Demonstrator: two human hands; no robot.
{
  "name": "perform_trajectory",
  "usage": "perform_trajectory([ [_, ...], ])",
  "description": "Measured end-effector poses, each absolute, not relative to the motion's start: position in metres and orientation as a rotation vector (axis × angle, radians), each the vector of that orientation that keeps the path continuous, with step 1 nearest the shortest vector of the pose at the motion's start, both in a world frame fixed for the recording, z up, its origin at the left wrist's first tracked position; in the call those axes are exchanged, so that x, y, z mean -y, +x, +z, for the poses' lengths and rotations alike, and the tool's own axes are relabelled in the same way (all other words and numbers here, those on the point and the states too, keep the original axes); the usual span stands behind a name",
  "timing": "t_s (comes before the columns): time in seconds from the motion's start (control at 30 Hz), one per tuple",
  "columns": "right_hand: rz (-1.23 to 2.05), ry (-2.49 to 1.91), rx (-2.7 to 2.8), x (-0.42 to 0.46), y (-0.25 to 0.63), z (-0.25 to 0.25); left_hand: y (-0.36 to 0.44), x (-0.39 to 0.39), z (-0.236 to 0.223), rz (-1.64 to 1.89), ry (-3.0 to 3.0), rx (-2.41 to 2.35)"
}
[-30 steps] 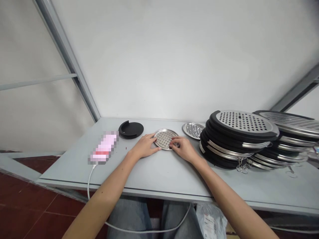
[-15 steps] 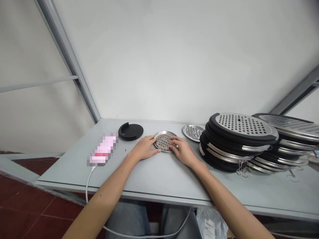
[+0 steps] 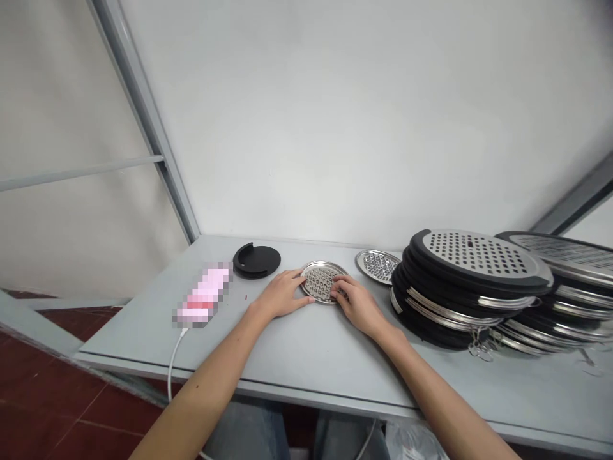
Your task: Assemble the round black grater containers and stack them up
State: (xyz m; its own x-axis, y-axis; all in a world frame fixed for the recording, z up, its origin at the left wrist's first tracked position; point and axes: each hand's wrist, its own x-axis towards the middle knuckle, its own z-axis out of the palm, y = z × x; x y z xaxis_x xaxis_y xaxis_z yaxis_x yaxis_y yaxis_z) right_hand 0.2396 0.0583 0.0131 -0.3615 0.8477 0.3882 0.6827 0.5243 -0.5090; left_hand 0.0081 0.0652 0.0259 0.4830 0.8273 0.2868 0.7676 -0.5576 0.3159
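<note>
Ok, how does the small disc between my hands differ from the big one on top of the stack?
The small disc is far smaller than the big disc. The small disc has a bare steel rim, while the big disc has a thick black rim. The small disc lies alone on the table, touched by your left hand and right hand, while the big disc sits untouched on a stack. Both have perforated steel faces.

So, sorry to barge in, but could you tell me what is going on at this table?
A person has both bare hands on a small round perforated steel tray, the left hand and right hand at opposite sides of its rim. A second perforated steel tray lies beyond, next to a stack of black-rimmed perforated discs. A black round disc sits on the grey table to the left.
</note>
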Motion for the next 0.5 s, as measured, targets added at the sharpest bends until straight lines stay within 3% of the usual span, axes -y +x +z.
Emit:
perform_trajectory([
  [0.5, 0.353, -1.168, 2.114, -0.072, 0.248, 0.004, 0.008, -0.064, 0.027, 0.581, 2.555, -1.412],
])
